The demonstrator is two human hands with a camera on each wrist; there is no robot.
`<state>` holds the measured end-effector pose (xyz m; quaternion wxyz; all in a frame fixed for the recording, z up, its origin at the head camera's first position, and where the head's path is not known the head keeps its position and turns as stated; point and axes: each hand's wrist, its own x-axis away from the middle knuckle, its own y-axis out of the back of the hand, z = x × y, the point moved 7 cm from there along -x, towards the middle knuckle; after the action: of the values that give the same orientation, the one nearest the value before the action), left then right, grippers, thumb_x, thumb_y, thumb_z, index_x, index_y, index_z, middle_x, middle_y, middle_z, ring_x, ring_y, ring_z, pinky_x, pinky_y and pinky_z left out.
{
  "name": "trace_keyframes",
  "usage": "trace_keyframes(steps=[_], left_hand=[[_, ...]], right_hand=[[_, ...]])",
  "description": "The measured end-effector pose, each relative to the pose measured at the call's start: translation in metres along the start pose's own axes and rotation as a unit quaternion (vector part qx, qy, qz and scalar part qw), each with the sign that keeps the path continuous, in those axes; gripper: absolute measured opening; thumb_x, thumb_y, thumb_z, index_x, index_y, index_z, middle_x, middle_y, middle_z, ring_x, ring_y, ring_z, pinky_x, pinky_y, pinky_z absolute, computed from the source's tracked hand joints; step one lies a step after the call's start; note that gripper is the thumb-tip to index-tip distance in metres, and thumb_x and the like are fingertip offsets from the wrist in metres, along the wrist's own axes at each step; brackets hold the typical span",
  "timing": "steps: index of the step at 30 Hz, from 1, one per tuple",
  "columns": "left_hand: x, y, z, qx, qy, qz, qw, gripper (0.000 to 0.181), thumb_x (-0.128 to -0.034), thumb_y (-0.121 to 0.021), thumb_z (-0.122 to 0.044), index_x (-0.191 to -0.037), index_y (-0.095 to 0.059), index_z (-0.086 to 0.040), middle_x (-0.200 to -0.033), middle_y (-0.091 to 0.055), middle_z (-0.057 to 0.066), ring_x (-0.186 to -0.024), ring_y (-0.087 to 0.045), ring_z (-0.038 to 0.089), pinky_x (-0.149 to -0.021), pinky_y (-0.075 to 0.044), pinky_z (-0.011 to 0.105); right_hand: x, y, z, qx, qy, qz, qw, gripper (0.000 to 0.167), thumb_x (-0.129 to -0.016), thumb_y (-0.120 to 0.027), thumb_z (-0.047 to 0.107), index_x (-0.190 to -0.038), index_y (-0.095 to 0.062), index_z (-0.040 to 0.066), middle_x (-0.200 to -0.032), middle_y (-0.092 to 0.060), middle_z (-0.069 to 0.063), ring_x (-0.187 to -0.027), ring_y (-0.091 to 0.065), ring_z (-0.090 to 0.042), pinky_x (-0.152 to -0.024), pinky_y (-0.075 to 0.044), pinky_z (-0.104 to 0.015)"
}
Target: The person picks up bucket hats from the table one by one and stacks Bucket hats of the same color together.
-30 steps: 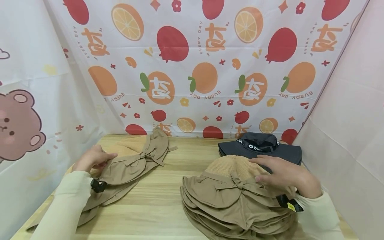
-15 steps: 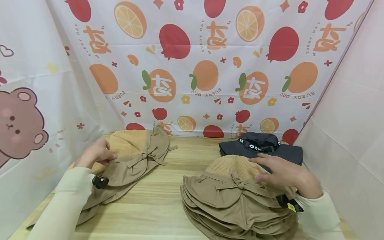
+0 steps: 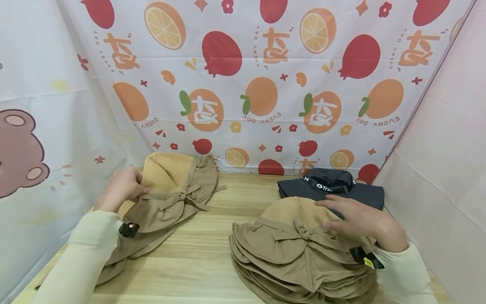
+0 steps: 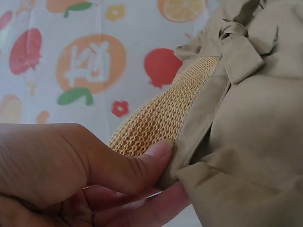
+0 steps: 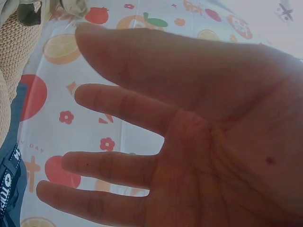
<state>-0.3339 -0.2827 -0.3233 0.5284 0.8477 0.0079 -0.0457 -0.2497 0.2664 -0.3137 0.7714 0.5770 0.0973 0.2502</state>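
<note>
At the left, my left hand pinches the edge of a khaki sun hat with a yellow knitted crown and a cloth bow. In the left wrist view, the thumb presses on the band where the knit meets the cloth, with fingers behind it. Other khaki brims show beneath this hat. My right hand is held with straight, spread fingers beside the crown of a stack of similar khaki hats. The right wrist view shows nothing in the palm.
Behind the right stack lies a dark bucket hat with white lettering on its band. The wooden table meets a fruit-print curtain at the back. White curtains close both sides.
My left hand has lifted the pinched hat slightly, and its crown now stands higher and fuller. The right hand and its stack have stayed in place.
</note>
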Motion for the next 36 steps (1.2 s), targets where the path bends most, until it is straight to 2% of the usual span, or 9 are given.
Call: trace_keyframes(steps=[4,8,13,17,21,24,30,36], left_hand=[[-0.002,0.013,-0.018,-0.033,-0.035,-0.040,0.9980,0.038,-0.0790,-0.077,-0.006,-0.051,-0.052,-0.012,-0.048,-0.059,-0.002,-0.046,-0.059,0.014,-0.052,-0.045,0.031],[-0.001,0.024,-0.037,-0.060,-0.065,-0.071,0.9935,0.034,-0.0760,-0.077,-0.006,-0.051,-0.054,-0.011,-0.046,-0.055,-0.004,-0.050,-0.054,0.018,-0.053,-0.038,0.033],[0.001,0.036,-0.053,-0.071,-0.076,-0.093,0.9902,0.025,-0.0760,-0.076,-0.006,-0.055,-0.061,-0.008,-0.051,-0.054,0.000,-0.061,-0.049,0.026,-0.060,-0.034,0.037],[0.003,0.046,-0.066,-0.066,-0.083,-0.117,0.9875,0.022,-0.0756,-0.073,-0.005,-0.055,-0.064,-0.008,-0.050,-0.054,0.000,-0.056,-0.047,0.024,-0.056,-0.034,0.036],[0.007,0.054,-0.081,-0.065,-0.101,-0.141,0.9827,0.030,-0.0772,-0.073,-0.005,-0.052,-0.057,-0.012,-0.048,-0.042,-0.004,-0.054,-0.043,0.021,-0.055,-0.032,0.034],[0.010,0.060,-0.092,-0.061,-0.116,-0.151,0.9797,0.038,-0.0789,-0.073,-0.003,-0.051,-0.049,-0.013,-0.049,-0.031,-0.005,-0.054,-0.038,0.019,-0.055,-0.030,0.033],[0.013,0.070,-0.109,-0.053,-0.144,-0.168,0.9739,0.043,-0.0781,-0.073,0.001,-0.053,-0.041,-0.015,-0.053,-0.026,-0.006,-0.055,-0.033,0.016,-0.053,-0.025,0.031],[0.014,0.079,-0.127,-0.061,-0.169,-0.171,0.9687,0.033,-0.0784,-0.070,0.001,-0.057,-0.050,-0.014,-0.053,-0.033,-0.005,-0.055,-0.037,0.017,-0.053,-0.026,0.030]], right_hand=[[-0.004,0.001,0.002,0.002,-0.005,-0.001,1.0000,0.059,-0.097,-0.070,0.035,-0.150,-0.054,0.013,-0.159,-0.039,-0.031,-0.143,-0.043,-0.052,-0.105,-0.045,-0.065],[-0.009,0.001,0.005,-0.001,-0.010,0.001,0.9999,0.059,-0.097,-0.071,0.035,-0.150,-0.053,0.014,-0.160,-0.038,-0.030,-0.144,-0.042,-0.052,-0.106,-0.045,-0.065],[-0.016,0.002,0.010,0.001,-0.016,0.003,0.9999,0.058,-0.098,-0.071,0.032,-0.150,-0.054,0.013,-0.159,-0.040,-0.029,-0.145,-0.041,-0.052,-0.107,-0.044,-0.065],[-0.020,0.005,0.012,0.006,-0.025,0.000,0.9997,0.056,-0.098,-0.070,0.031,-0.149,-0.054,0.014,-0.159,-0.040,-0.030,-0.145,-0.040,-0.052,-0.107,-0.044,-0.066],[-0.026,0.007,0.015,0.012,-0.027,0.000,0.9996,0.056,-0.098,-0.070,0.031,-0.149,-0.054,0.015,-0.158,-0.040,-0.031,-0.146,-0.039,-0.053,-0.106,-0.043,-0.067],[-0.031,0.009,0.017,0.014,-0.029,0.001,0.9995,0.056,-0.099,-0.069,0.033,-0.150,-0.054,0.015,-0.158,-0.040,-0.031,-0.145,-0.038,-0.054,-0.107,-0.043,-0.067],[-0.038,0.014,0.019,0.020,-0.031,-0.004,0.9993,0.054,-0.100,-0.068,0.030,-0.149,-0.054,0.012,-0.157,-0.042,-0.031,-0.145,-0.038,-0.054,-0.107,-0.042,-0.068],[-0.043,0.018,0.018,0.021,-0.046,-0.010,0.9987,0.054,-0.101,-0.066,0.030,-0.150,-0.053,0.011,-0.157,-0.041,-0.032,-0.145,-0.038,-0.055,-0.107,-0.040,-0.069]])
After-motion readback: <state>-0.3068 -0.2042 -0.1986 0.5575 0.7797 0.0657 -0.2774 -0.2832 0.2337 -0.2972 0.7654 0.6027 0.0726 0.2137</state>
